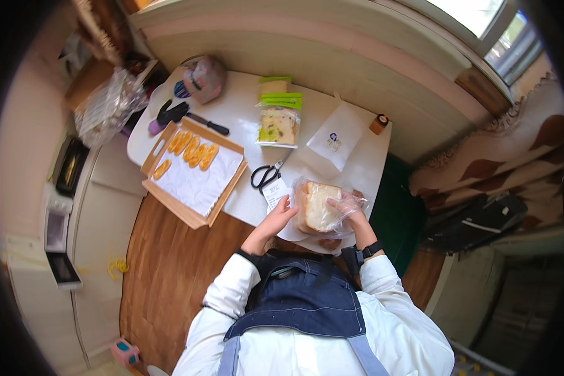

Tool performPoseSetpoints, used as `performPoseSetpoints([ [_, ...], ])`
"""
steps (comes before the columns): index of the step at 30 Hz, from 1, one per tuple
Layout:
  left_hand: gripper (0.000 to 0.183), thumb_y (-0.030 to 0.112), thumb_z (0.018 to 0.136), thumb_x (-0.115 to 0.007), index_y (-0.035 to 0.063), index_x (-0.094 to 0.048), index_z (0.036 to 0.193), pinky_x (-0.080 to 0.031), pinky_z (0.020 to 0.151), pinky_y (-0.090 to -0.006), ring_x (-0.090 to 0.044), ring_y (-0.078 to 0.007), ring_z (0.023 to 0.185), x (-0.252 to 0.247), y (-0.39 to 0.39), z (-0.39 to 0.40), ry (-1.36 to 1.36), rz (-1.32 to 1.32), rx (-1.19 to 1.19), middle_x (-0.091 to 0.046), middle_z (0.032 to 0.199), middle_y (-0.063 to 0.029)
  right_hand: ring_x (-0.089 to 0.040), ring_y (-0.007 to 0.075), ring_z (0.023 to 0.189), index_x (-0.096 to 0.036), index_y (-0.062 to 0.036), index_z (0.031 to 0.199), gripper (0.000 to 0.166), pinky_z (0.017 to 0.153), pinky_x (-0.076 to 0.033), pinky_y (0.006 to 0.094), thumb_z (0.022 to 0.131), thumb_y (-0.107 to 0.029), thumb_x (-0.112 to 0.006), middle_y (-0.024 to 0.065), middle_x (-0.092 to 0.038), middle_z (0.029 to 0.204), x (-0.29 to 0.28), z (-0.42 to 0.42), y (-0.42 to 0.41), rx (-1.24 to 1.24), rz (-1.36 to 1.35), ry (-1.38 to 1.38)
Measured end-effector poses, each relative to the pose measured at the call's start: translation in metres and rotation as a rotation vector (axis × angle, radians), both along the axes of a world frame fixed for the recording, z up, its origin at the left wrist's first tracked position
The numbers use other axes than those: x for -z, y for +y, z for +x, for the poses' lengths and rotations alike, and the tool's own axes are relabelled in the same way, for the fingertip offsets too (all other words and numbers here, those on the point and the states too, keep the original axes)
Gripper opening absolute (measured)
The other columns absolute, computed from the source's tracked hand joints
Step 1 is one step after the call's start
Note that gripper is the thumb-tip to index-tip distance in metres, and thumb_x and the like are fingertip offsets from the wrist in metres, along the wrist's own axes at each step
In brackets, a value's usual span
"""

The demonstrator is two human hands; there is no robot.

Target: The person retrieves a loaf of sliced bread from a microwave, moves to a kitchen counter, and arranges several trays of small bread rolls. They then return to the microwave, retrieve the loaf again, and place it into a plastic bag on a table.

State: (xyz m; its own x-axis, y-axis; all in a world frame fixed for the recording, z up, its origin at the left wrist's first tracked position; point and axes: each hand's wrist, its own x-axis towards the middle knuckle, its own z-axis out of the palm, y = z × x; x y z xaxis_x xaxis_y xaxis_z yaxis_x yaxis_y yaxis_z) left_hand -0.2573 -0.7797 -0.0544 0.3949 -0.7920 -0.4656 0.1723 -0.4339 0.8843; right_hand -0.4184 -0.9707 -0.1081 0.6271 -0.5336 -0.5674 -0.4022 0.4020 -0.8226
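A block of white bread with a brown crust lies in a clear plastic bag near the front edge of the white table. My right hand, under thin clear plastic, rests against the bread's right side; whether it grips the bread cannot be told. Bare and with fingers apart, my left hand is just left of the bag, holding nothing. A printed paper slip lies beyond that hand, beside black-handled scissors. Dark reddish-brown pieces show by the bag.
An open cardboard box holds several glazed pastries. Behind it lie a black-handled knife and a black glove. Packaged bread, a white paper bag, a small orange-brown box and a patterned fabric bag stand farther back.
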Motion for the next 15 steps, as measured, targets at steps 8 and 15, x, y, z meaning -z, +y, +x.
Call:
performPoseSetpoints([
  [8,0.094,0.025,0.082,-0.066,-0.0001,0.002,0.143,-0.041,0.096,-0.0331,-0.047,-0.0256,0.117,0.006,-0.047,0.033,0.363,0.089,0.077,-0.034,0.135,-0.0234,-0.054,0.0261,0.103,-0.037,-0.0005,0.124,0.075,0.086,-0.047,0.0361,0.064,-0.009,-0.080,0.0134,-0.053,0.113,-0.029,0.012,0.039,0.375,0.065,-0.139],
  [15,0.078,0.028,0.081,-0.067,0.0090,-0.020,0.140,-0.040,0.091,-0.0344,-0.047,-0.0176,0.112,-0.006,-0.034,0.057,0.577,-0.002,-0.013,-0.047,0.123,-0.0097,-0.050,0.0265,0.112,-0.030,-0.0015,0.133,0.086,0.092,-0.044,0.0342,0.063,-0.010,-0.080,0.0161,-0.049,0.122,-0.074,0.030,0.044,0.377,0.034,-0.189],
])
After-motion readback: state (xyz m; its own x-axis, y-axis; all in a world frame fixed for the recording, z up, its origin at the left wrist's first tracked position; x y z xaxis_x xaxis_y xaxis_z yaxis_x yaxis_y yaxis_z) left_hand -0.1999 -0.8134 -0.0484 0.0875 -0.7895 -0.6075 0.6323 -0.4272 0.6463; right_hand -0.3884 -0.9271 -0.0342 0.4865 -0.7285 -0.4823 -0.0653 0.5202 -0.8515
